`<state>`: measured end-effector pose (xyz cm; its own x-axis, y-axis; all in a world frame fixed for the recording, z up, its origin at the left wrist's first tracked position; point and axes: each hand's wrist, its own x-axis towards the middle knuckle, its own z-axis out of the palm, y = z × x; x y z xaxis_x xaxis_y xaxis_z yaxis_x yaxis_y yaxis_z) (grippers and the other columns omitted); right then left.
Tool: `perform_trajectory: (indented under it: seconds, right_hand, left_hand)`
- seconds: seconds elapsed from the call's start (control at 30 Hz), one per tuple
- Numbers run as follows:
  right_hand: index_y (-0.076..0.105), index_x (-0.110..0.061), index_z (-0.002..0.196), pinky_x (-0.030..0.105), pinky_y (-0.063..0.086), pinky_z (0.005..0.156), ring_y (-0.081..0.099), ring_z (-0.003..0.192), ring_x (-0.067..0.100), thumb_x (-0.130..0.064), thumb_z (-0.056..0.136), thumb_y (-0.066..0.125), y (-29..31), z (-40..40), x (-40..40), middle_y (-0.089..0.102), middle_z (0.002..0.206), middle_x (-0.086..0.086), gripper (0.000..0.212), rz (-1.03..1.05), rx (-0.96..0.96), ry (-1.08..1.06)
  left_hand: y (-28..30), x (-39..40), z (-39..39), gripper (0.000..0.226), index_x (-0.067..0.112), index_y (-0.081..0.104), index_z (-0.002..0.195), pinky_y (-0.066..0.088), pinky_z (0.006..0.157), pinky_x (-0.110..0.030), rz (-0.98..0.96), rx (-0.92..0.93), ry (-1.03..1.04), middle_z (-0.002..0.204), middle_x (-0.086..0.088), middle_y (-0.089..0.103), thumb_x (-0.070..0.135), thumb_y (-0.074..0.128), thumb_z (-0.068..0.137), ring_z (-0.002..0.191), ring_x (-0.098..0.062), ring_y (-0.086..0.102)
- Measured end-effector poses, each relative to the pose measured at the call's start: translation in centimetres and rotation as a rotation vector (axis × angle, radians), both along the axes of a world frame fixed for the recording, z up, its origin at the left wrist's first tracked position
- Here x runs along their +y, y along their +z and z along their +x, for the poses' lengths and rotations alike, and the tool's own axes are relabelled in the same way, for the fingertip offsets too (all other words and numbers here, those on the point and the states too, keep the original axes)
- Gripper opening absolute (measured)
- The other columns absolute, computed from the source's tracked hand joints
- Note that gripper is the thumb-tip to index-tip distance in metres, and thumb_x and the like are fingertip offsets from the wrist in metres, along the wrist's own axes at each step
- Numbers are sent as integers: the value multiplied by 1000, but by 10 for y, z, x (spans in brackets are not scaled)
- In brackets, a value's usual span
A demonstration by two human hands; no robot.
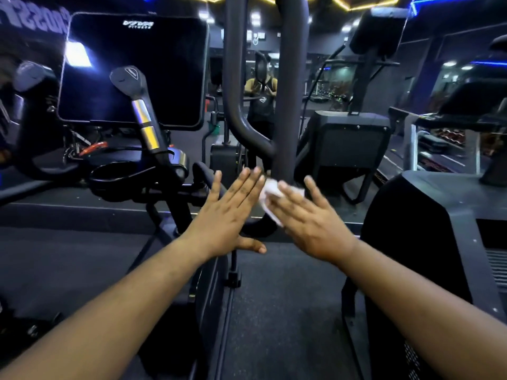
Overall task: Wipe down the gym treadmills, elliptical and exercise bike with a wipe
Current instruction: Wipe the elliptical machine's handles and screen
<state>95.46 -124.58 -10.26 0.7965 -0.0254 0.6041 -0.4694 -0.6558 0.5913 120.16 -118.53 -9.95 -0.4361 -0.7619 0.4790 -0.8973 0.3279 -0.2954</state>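
A crumpled white wipe (270,193) lies between my two hands, low against the black upright handle bar (286,111) of the elliptical. My left hand (230,215) is flat with straight fingers, its fingertips touching the wipe's left side. My right hand (307,218) presses the wipe from the right with straight fingers laid over it. The bar rises out of the top of the view and forks to the left.
On the left stands the elliptical's dark console screen (134,69), a fixed handle with silver sensor bands (144,119) and a cup holder (113,174). A black machine housing (428,220) is at the right. A mirror wall (263,86) lies ahead; dark floor below.
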Motion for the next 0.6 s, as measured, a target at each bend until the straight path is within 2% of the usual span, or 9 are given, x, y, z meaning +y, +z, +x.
perform_trajectory:
  seconds: [0.07,0.13,0.27,0.37,0.43,0.5,0.6]
  right_hand:
    - [39,-11,155,65,28,116,26,152,30,-24,106,49,38,4,-13,33,163,9,52,41,-128,-26]
    - [37,-12,155,61,26,119,23,153,31,-26,106,48,55,7,-19,31,163,9,53,103,-144,-11]
    - [37,-10,155,60,27,119,21,154,32,-31,108,42,35,3,-15,29,164,10,52,146,-172,2]
    - [30,-14,158,61,29,117,19,155,28,-35,110,35,33,6,-17,25,166,8,52,173,-188,-14]
    - [19,-18,160,58,22,121,7,157,24,-39,110,27,61,16,-21,11,169,3,55,271,-247,-11]
    - [5,-24,161,53,9,126,-6,157,19,-44,109,22,94,29,-26,-6,169,-5,58,437,-343,13]
    - [3,-27,162,47,5,127,-10,156,16,-43,108,24,125,41,-35,-11,168,-9,60,542,-450,51]
  left_hand:
    - [3,-2,-5,133,12,-22,159,0,123,-65,21,55,26,167,-2,-28,96,30,70,155,-19,-21]
    - [6,-2,-11,130,14,-24,158,3,123,-65,10,85,46,168,-1,-26,95,28,72,156,-18,-19]
    - [4,2,-26,120,6,0,162,10,120,-65,-90,128,113,172,-11,-2,89,31,82,158,-24,-1]
    - [6,5,-32,117,4,11,162,6,120,-64,-191,160,150,171,-12,1,87,38,84,158,-26,3]
    - [20,4,-35,124,4,11,162,8,119,-66,-205,104,172,171,-12,1,92,40,79,158,-26,3]
    - [38,1,-35,130,4,9,162,9,118,-68,-176,46,207,171,-12,-1,97,33,74,158,-26,3]
    - [64,-4,-35,119,7,6,163,6,119,-68,-157,73,239,172,-9,-3,94,18,82,158,-24,-2]
